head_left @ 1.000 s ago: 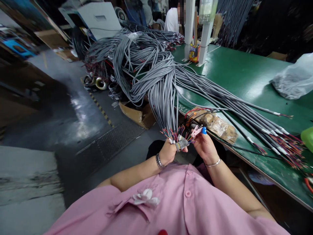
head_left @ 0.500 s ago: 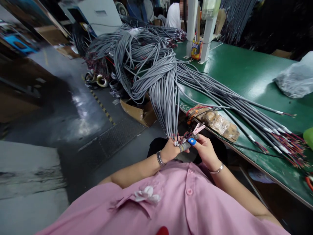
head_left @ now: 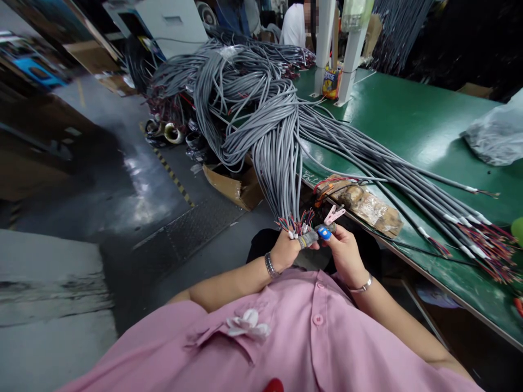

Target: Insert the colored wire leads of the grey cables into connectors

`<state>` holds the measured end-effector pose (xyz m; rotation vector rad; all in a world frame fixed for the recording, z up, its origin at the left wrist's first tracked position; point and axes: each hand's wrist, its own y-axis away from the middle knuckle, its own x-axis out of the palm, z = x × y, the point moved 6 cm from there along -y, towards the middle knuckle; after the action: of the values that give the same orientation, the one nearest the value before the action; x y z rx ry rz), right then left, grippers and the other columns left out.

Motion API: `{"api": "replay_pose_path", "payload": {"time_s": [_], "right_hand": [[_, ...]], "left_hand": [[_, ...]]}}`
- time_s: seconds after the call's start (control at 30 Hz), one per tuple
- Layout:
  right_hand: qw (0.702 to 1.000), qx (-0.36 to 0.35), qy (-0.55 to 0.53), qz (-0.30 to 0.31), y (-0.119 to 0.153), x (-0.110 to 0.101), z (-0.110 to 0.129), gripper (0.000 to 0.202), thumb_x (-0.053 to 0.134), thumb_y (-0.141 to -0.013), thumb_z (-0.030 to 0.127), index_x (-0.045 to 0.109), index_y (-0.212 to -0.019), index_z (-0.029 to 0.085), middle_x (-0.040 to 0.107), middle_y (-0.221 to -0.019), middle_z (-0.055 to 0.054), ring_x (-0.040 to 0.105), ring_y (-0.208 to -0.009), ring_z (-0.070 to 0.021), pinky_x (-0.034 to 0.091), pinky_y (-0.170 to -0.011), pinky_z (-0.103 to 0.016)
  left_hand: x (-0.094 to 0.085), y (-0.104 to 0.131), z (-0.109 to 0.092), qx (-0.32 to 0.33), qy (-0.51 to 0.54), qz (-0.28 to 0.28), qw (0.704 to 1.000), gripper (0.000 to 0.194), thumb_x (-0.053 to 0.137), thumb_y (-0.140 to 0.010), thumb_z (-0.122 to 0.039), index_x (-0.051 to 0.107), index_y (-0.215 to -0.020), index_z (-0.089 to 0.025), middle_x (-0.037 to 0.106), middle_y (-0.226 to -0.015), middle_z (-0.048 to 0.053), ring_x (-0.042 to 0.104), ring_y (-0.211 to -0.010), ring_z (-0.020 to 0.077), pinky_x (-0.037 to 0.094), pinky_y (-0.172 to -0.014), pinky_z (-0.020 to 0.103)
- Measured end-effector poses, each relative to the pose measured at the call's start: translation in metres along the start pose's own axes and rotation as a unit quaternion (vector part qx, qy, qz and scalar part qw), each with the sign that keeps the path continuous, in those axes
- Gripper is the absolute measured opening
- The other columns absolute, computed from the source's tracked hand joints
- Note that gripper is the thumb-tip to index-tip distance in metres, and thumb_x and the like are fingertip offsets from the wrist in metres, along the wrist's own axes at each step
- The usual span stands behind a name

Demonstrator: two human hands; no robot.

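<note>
My left hand [head_left: 285, 252] is closed around the ends of a thick bundle of grey cables [head_left: 278, 158], which hangs down from the bench. Thin coloured wires [head_left: 304, 220] fan out of white-banded ends above its fingers. A grey wrap [head_left: 308, 239] covers the left thumb. Close beside it, my right hand [head_left: 346, 253] has its fingers pinched together, with a blue wrap [head_left: 324, 233] on the thumb. Whatever lies in that pinch is too small to make out. A pink clip [head_left: 334, 215] shows just above the right fingers; what it grips is hidden.
On the green bench [head_left: 412, 114] lie more grey cables [head_left: 379, 158] with bared wire ends, a tape-wrapped block [head_left: 368, 207] and a plastic bag [head_left: 496, 133]. An open cardboard box [head_left: 229, 185] stands on the floor. A person in white [head_left: 293, 26] is behind the bench.
The coloured wires at my left hand now stand up and spread wider than before. My right thumb is still close to the left one. The view has shifted slightly.
</note>
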<state>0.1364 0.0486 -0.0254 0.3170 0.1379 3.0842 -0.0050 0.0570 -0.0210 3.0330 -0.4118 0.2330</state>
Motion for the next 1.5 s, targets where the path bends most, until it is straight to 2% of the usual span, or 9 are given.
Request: {"api": "replay_pose_path", "payload": {"time_s": [0.2,0.4,0.47,0.6,0.77,0.97,1.27,1.5], "right_hand": [[1.0,-0.003,0.002,0.011,0.003,-0.002,-0.001,0.021,0.077,-0.073,0.04,0.071,-0.079,0.02,0.064,-0.071,0.0,0.047,-0.061,-0.0129,0.04,-0.061,-0.028],[1.0,-0.008,0.002,0.02,0.007,-0.001,0.004,0.021,0.078,-0.071,0.039,0.068,-0.073,0.021,0.062,-0.066,0.001,0.049,-0.061,-0.0133,0.042,-0.062,-0.028],[1.0,-0.009,-0.001,0.021,0.007,-0.001,0.005,0.021,0.078,-0.072,0.039,0.068,-0.075,0.021,0.062,-0.068,0.001,0.049,-0.062,-0.0132,0.042,-0.062,-0.028],[0.998,0.007,-0.02,0.052,0.002,0.004,0.004,0.027,0.075,-0.075,0.041,0.069,-0.091,0.021,0.065,-0.08,-0.001,0.052,-0.067,-0.0138,0.041,-0.063,-0.027],[0.999,0.018,-0.043,0.028,-0.003,0.005,0.0,0.025,0.078,-0.07,0.041,0.067,-0.075,0.019,0.06,-0.067,0.002,0.046,-0.061,-0.0117,0.037,-0.059,-0.026],[0.998,0.026,-0.06,0.002,-0.001,0.004,-0.007,0.024,0.078,-0.071,0.038,0.069,-0.08,0.019,0.062,-0.069,0.002,0.046,-0.06,-0.0113,0.036,-0.059,-0.026],[0.994,0.046,-0.093,0.033,-0.001,0.006,-0.01,0.022,0.077,-0.074,0.036,0.07,-0.087,0.02,0.064,-0.072,0.002,0.049,-0.06,-0.0102,0.037,-0.058,-0.025],[0.996,0.034,-0.082,0.03,-0.004,0.008,-0.011,0.021,0.076,-0.075,0.036,0.065,-0.075,0.019,0.06,-0.062,0.003,0.047,-0.057,-0.0109,0.036,-0.058,-0.026]], "left_hand": [[-0.004,0.0,0.0,-0.005,-0.002,-0.035,0.999,0.034,0.071,-0.076,-0.042,0.07,-0.059,-0.013,0.069,-0.062,0.007,0.064,-0.062,0.0159,0.046,-0.06,0.026],[-0.008,0.0,0.006,-0.018,0.036,-0.07,0.997,0.03,0.07,-0.077,-0.041,0.072,-0.067,-0.013,0.068,-0.059,0.006,0.063,-0.058,0.0154,0.044,-0.055,0.025],[-0.006,-0.001,0.005,-0.015,0.026,-0.059,0.998,0.032,0.07,-0.077,-0.042,0.072,-0.064,-0.012,0.068,-0.059,0.007,0.063,-0.059,0.0156,0.044,-0.056,0.025],[-0.003,0.0,0.003,-0.011,0.005,-0.034,0.999,0.033,0.071,-0.076,-0.041,0.072,-0.062,-0.012,0.068,-0.059,0.007,0.063,-0.058,0.0153,0.045,-0.057,0.025],[-0.003,0.002,0.003,0.0,-0.014,-0.024,1.0,0.03,0.071,-0.076,-0.041,0.073,-0.066,-0.013,0.068,-0.06,0.006,0.064,-0.062,0.0167,0.047,-0.061,0.027],[-0.003,0.002,0.002,0.001,-0.029,-0.039,0.999,0.034,0.069,-0.077,-0.044,0.072,-0.062,-0.014,0.067,-0.059,0.006,0.063,-0.059,0.0157,0.046,-0.06,0.027],[-0.002,0.0,0.0,0.003,-0.014,-0.032,0.999,0.032,0.07,-0.076,-0.041,0.07,-0.059,-0.014,0.065,-0.055,0.005,0.056,-0.053,0.0125,0.044,-0.057,0.026],[0.0,-0.001,0.0,-0.008,-0.023,-0.025,0.999,0.034,0.072,-0.074,-0.044,0.07,-0.059,-0.013,0.064,-0.055,0.005,0.058,-0.055,0.0136,0.046,-0.058,0.026]]}}
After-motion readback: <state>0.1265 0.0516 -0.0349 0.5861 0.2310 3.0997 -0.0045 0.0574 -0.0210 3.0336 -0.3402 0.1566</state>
